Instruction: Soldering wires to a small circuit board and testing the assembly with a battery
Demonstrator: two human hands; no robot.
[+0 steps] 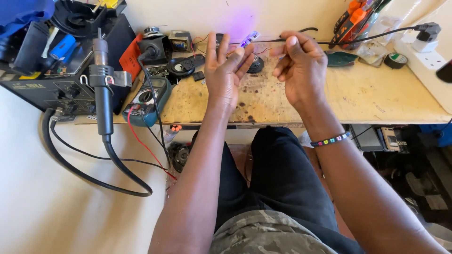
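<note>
My left hand [226, 70] is raised over the wooden bench [358, 101], fingers spread, with a small glowing purple-blue light piece [249, 38] pinched at its fingertips. My right hand [301, 66] is beside it, fingers curled, holding a thin black cable [372, 35] that runs right toward a white plug [426, 34]. A bead bracelet [332, 139] sits on my right wrist. Thin red wires lie under the hands near a round black speaker [256, 63].
A hot-air rework station [52, 70] with its black handle [101, 84] and hose stands at left. A multimeter [146, 101] leans by it. A black remote [193, 62], tape roll [398, 59], orange-handled tools [353, 19] and a white power strip [431, 63] line the back.
</note>
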